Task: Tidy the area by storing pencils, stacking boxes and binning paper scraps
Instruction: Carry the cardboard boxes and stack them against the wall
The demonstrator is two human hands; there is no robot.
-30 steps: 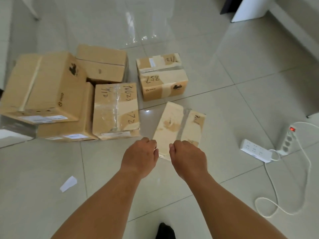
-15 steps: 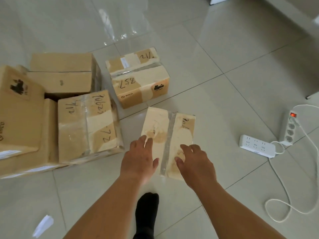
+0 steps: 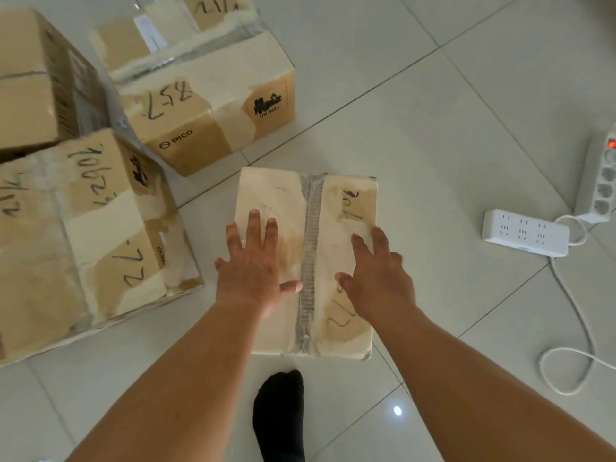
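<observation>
While the small box (image 3: 306, 261) lies on the floor (image 3: 433, 111) right under me, long side pointing away, my left hand (image 3: 248, 271) and right hand (image 3: 378, 278) rest flat and open on top, equally near.

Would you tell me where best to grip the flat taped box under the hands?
Probably by its two long side edges, from above: the flat taped box lies flat, with the left hand and right hand spread either side of its tape seam.

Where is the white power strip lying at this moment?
The white power strip lies on the floor tiles at the right of the head view, right of the taped box under both hands.
</observation>
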